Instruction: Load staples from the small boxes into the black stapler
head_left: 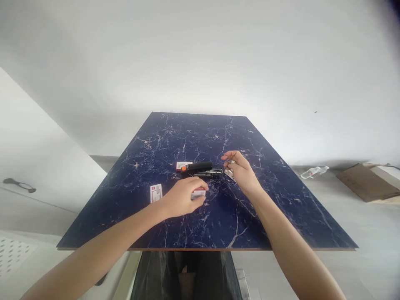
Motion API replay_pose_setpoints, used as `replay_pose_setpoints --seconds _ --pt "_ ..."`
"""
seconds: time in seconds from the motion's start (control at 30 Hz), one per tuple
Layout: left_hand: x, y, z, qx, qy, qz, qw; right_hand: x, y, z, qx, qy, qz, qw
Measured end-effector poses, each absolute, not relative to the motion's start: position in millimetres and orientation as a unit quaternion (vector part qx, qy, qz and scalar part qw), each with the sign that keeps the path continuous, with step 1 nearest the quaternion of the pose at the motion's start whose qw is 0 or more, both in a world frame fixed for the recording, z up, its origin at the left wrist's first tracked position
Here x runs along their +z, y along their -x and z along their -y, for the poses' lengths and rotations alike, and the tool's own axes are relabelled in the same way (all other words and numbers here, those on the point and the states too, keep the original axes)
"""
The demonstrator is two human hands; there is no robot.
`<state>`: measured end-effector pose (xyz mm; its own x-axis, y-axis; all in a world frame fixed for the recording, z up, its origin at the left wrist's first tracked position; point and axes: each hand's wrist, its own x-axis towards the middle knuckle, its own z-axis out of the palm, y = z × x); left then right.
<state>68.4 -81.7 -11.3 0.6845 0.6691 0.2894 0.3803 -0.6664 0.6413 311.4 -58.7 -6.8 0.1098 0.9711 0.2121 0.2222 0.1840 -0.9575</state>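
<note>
My left hand (183,196) is closed around a small red-and-white staple box (199,193) resting on the dark blue marble table (281,208). My right hand (240,170) pinches a small silvery strip (229,173), probably staples, just right of a black stapler (201,169) with an orange end. The stapler lies opened on the table between my hands. Two more small red-and-white boxes lie nearby, one (156,193) left of my left hand and one (183,165) behind the stapler.
A white wall stands behind the table. A clear plastic bottle (313,171) and flattened cardboard (364,182) lie on the floor to the right. A white cabinet with a dark handle (19,185) is on the left.
</note>
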Motion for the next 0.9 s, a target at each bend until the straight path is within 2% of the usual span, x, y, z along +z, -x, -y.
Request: replay_pose_setpoints --seconds 0.13,0.23,0.3,0.47,0.57,0.9 --pt "-17 -71 84 0.227 -0.920 -0.270 0.170 -11 -315 54 0.395 0.512 0.553 0.525" --pt "-13 -70 82 0.282 -0.899 -0.299 0.152 -10 -305 59 0.367 0.499 0.596 0.510" --pt "-9 -68 79 0.322 -0.864 -0.332 0.199 -8 -295 66 0.322 0.495 0.624 0.512" --pt "-8 -71 76 0.354 -0.735 -0.371 0.443 -11 -270 84 0.251 0.444 0.703 0.496" --pt "-11 -74 74 0.375 -0.659 -0.355 0.548 -14 -264 91 0.220 0.419 0.746 0.468" --pt "-14 -75 69 0.415 -0.591 -0.379 0.578 -9 -264 91 0.128 0.414 0.792 0.430"
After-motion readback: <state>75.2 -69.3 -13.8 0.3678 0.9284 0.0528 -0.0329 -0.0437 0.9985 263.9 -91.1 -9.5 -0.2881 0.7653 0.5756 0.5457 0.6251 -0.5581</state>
